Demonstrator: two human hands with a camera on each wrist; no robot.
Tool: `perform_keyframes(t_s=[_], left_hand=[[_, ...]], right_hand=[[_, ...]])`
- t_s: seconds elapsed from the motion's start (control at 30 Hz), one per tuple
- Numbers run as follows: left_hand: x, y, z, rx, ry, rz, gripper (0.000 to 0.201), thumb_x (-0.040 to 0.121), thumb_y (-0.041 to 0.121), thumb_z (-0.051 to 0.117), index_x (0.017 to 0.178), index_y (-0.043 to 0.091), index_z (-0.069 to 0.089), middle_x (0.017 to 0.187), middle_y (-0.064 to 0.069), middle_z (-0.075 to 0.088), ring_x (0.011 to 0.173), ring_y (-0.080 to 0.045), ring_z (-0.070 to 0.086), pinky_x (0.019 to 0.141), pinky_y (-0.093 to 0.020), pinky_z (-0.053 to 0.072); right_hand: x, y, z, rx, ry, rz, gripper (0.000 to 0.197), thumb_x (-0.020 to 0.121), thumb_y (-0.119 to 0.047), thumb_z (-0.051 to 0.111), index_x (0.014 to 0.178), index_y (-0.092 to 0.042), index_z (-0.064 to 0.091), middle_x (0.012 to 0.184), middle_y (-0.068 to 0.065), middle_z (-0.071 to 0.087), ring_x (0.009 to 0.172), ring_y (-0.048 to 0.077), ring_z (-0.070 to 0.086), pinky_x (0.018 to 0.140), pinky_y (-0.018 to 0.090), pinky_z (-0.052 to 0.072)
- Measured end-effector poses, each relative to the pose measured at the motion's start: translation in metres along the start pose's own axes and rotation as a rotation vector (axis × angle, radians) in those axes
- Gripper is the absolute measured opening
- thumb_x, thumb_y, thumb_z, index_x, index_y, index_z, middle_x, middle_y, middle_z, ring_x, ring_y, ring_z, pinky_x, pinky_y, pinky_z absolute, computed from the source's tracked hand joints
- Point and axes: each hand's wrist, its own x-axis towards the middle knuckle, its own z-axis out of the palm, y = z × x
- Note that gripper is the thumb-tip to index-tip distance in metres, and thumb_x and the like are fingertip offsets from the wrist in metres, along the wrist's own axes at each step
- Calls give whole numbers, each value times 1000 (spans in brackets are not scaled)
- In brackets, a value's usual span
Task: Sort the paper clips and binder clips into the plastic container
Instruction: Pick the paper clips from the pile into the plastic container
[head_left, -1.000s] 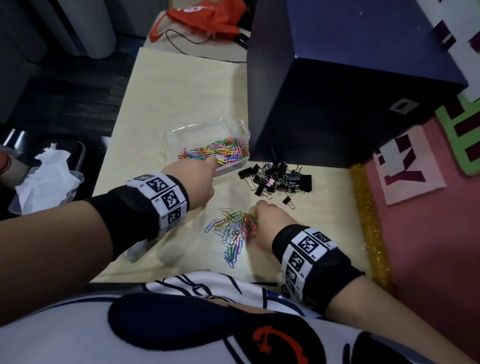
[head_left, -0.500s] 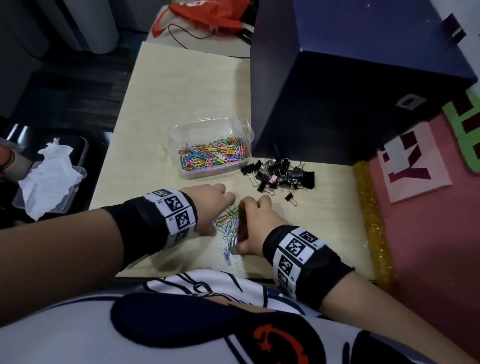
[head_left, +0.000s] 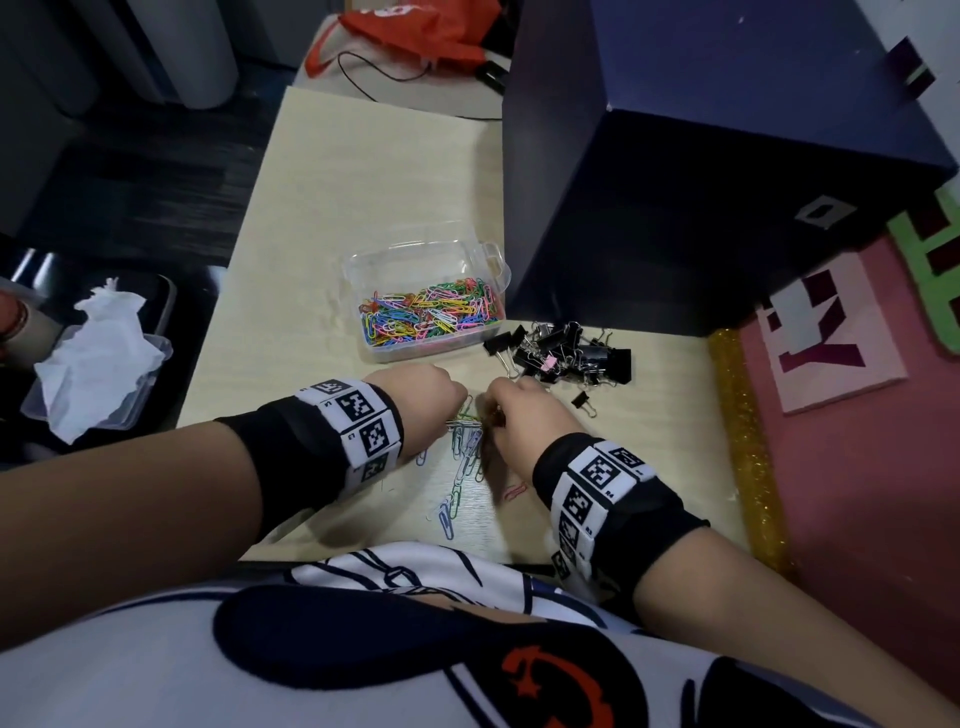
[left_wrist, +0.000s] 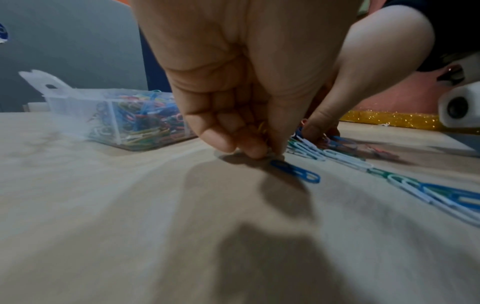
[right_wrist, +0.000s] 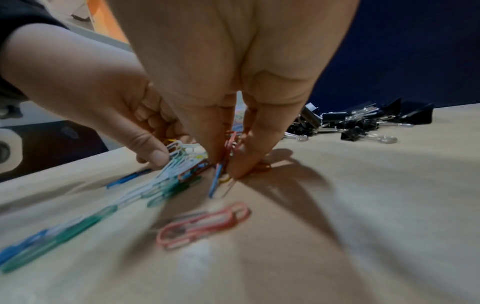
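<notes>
Loose coloured paper clips (head_left: 465, 452) lie in a narrow strip on the table's near part. My left hand (head_left: 460, 410) and right hand (head_left: 491, 410) meet over the strip's far end. In the left wrist view, the left hand (left_wrist: 254, 150) has curled fingers bunching clips against the table, with a blue clip (left_wrist: 296, 171) just beside them. The right hand (right_wrist: 226, 166) pinches several red and blue clips between thumb and fingers, and a pink clip (right_wrist: 205, 224) lies free nearby. The clear plastic container (head_left: 415, 249) beyond the hands holds many paper clips. Black binder clips (head_left: 566, 353) are piled to its right.
A tall dark blue box (head_left: 701, 182) stands right behind the container and the binder clips. One binder clip (head_left: 582, 401) lies apart near my right hand. A gold glitter strip (head_left: 743, 441) borders the table's right edge. A tray with tissue (head_left: 98, 364) sits off the table, left.
My left hand has come back from the container to the loose clips. Both hands have closed in together and the pile is swept into a narrow strip.
</notes>
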Motion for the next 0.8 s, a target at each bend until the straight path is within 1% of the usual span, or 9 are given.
perform_keyframes(t_s=[0.1,0.17,0.27,0.37,0.5,0.57,0.67,0.73,0.8], left_hand=[[-3,-9,-4,-21,36,10,9,94,27,52,95,18,52,101,-5,59,93,-25,57,77,-37,50],[-5,-16,-10,-57,85,24,8,92,27,54,91,19,53,99,-4,60,91,-25,57,78,-36,49],[-7,-28,-26,-94,165,33,10,91,28,56,93,19,57,100,-2,61,93,-24,56,78,-32,44],[-9,-43,-44,-157,251,-8,15,89,30,59,99,18,60,100,-2,62,92,-23,56,78,-31,43],[-8,-64,-59,-189,332,-101,20,88,31,61,102,18,62,100,-5,65,92,-25,57,79,-33,45],[-5,-71,-61,-199,331,-149,24,88,32,61,107,19,62,103,-5,66,95,-25,58,81,-32,45],[-4,-75,-56,-213,316,-202,37,87,34,62,120,21,57,114,-5,62,104,-25,58,88,-34,47],[-6,-72,-51,-209,337,-200,36,86,34,61,121,23,56,115,-4,56,104,-27,57,86,-36,48],[-10,-64,-44,-206,354,-151,29,87,33,59,115,24,57,112,-3,54,100,-28,58,82,-37,50]], right_hand=[[7,1,-8,-18,-17,43,24,84,0,50,84,-23,45,101,4,50,82,25,54,70,27,39],[12,-1,-20,-55,-65,55,19,85,-2,52,86,-22,51,103,6,57,86,24,56,70,27,41],[20,-8,-38,-43,-83,49,14,87,-6,54,90,-20,58,99,5,64,92,25,62,74,29,48],[29,-19,-52,91,-15,36,11,87,-10,55,87,-20,59,89,3,66,84,23,64,68,29,51],[48,-35,-63,243,163,2,15,85,-19,62,76,-28,54,91,0,67,84,19,64,84,32,52],[53,-42,-66,307,213,-9,6,87,-26,63,88,-28,58,99,-1,66,89,18,62,85,30,50],[54,-42,-70,188,173,1,28,91,-32,58,118,-23,57,118,3,59,105,21,58,93,32,46],[48,-39,-70,94,139,-10,27,92,-29,56,118,-22,56,122,5,52,105,23,56,93,29,42],[42,-33,-63,9,72,-33,21,91,-25,55,112,-21,58,119,5,52,104,22,56,93,28,41]])
